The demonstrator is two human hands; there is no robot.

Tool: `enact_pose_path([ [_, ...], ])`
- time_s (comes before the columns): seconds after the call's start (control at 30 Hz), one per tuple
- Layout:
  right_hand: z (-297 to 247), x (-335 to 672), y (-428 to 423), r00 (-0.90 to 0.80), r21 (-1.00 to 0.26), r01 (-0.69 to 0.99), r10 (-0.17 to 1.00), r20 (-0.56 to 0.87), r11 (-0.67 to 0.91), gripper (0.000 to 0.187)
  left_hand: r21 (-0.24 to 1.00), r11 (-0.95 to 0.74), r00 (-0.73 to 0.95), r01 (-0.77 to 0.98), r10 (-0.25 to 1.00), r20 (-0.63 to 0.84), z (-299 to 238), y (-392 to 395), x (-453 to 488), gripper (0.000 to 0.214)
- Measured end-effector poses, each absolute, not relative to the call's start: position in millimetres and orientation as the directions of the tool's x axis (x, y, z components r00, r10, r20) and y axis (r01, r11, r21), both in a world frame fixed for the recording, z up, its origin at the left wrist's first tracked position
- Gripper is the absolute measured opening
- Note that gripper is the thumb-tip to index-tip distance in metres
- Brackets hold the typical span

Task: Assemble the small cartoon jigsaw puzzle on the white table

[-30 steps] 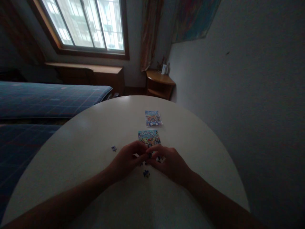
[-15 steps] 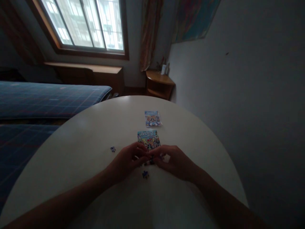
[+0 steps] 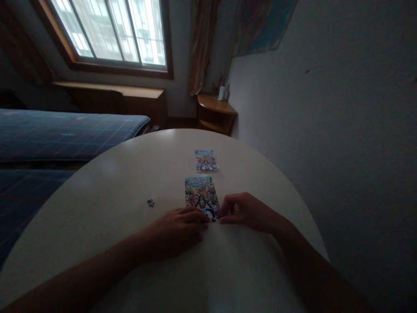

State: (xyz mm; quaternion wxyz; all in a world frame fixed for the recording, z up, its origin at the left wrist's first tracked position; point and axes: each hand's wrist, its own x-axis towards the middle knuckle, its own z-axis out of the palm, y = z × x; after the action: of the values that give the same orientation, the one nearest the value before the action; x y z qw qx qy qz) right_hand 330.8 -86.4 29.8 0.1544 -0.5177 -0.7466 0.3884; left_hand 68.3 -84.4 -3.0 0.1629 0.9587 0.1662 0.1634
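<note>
Puzzle [image 3: 201, 193], left hand [image 3: 177, 228] (covering corner), loose piece [image 3: 150, 202]

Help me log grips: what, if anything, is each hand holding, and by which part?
The right hand has fingertips at the puzzle's near right corner; whether they grip it can't be told. The left hand lies over its near edge, gripping nothing visible.

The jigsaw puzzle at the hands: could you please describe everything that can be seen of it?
The jigsaw puzzle lies flat on the white table, roughly rectangular, and looks like printed card. White lettering tops a crowd of small colourful figures; a larger blue-and-white figure fills the bottom. The fingers of the left hand cover its lower left corner; those of the right hand are at its lower right corner, contact unclear.
</note>
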Motion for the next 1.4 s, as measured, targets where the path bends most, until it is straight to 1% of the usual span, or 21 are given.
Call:
enact_pose_path([
  [0.1,24.8,329.8,-84.6,-0.429,-0.747,0.638,0.892,-0.145,0.186,0.023,0.365,-0.893,0.893,0.262,0.368,0.260,-2.9,-84.1,67.3,0.025],
  [0.37,18.9,328.4,-83.0,-0.439,-0.729,0.659,0.882,-0.171,0.186,0.019,0.375,-0.889,0.886,0.265,0.377,0.269,-1.1,-85.6,67.3,0.025],
  [0.63,18.4,329.8,-83.0,-0.441,-0.727,0.660,0.881,-0.171,0.189,0.019,0.334,-0.896,0.906,0.293,0.372,0.204,-0.5,-85.7,66.9,0.024],
  [0.87,17.8,328.8,-83.3,-0.440,-0.729,0.660,0.880,-0.178,0.182,0.021,0.361,-0.891,0.897,0.276,0.374,0.236,1.5,-86.0,67.7,0.026],
  [1.1,20.8,327.3,-83.3,-0.481,-0.722,0.659,0.855,-0.194,0.208,0.024,0.317,-0.908,0.899,0.273,0.359,0.253,-6.7,-83.9,67.8,0.025],
  [1.27,23.3,329.2,-82.6,-0.460,-0.676,0.694,0.874,-0.155,0.246,0.015,0.329,-0.899,0.903,0.288,0.369,0.218,-3.1,-85.0,66.9,0.025],
  [1.4,20.5,326.8,-82.2,-0.444,-0.667,0.704,0.884,-0.148,0.242,0.011,0.321,-0.903,0.899,0.285,0.369,0.238,-1.0,-85.5,67.3,0.024],
])
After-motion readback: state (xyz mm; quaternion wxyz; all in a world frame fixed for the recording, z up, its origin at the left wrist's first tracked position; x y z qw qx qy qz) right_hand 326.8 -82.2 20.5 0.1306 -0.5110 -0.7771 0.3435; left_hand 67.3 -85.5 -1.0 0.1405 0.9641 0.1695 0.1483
